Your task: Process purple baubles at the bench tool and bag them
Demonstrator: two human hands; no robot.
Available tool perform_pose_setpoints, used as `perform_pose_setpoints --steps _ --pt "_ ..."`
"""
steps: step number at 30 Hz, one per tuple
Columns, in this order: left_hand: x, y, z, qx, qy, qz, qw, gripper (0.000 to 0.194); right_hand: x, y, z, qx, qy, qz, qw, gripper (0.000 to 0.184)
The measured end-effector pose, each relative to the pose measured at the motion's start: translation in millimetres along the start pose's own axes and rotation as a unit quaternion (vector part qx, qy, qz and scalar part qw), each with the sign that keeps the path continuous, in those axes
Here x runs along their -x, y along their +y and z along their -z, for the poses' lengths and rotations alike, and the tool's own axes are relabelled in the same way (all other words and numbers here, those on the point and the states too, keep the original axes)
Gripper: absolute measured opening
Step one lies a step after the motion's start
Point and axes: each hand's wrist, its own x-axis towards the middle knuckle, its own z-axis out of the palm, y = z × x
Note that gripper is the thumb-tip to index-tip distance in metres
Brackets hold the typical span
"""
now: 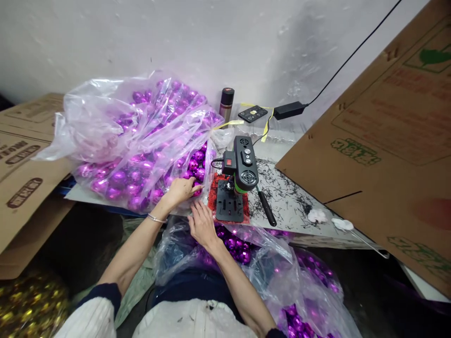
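Note:
My left hand point(181, 190) reaches into the mouth of a large clear plastic bag point(105, 117) full of shiny purple balls point(120, 178). Its fingers are stretched out over a ball at the bag's edge. My right hand point(201, 224) lies just below it at the table's front edge, fingers flat and apart, holding nothing. It sits beside the black base plate point(229, 203) of a small black bench machine point(244, 162) with a red switch. A second clear bag point(282, 263) of purple balls rests in my lap under the right forearm.
Black wire scraps litter the white table point(292, 206). A black handle point(267, 209) lies right of the machine. A dark flask point(226, 101), a phone point(252, 113) and a power adapter point(289, 110) stand at the back. Cardboard sheets point(387, 155) lean right and left. Gold balls point(28, 305) lie lower left.

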Motion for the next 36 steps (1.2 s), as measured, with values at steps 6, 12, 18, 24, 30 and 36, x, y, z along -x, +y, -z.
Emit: perform_pose_setpoints --steps 6,12,18,24,30,36 --pt "-5 -11 8.3 0.157 -0.037 -0.017 0.987 0.045 0 -4 7 0.006 0.007 -0.010 1.000 0.041" --pt "35 0 8.2 0.615 0.092 0.091 0.778 0.058 14 -14 36 -0.042 0.055 0.004 0.998 0.042" --pt "85 56 -17.5 0.876 0.019 0.169 0.452 0.023 58 -28 62 -0.146 0.084 -0.012 0.986 0.037" --pt "91 96 -42.3 0.918 0.004 0.214 0.335 0.014 120 -27 66 -0.153 0.052 -0.068 0.984 0.039" --pt "69 108 -68.7 0.871 0.059 0.193 0.447 0.031 144 -23 63 -0.146 0.066 -0.106 0.981 0.037" --pt "51 110 -82.6 0.767 0.150 0.176 0.599 0.057 142 -21 64 -0.141 0.067 -0.093 0.983 0.035"
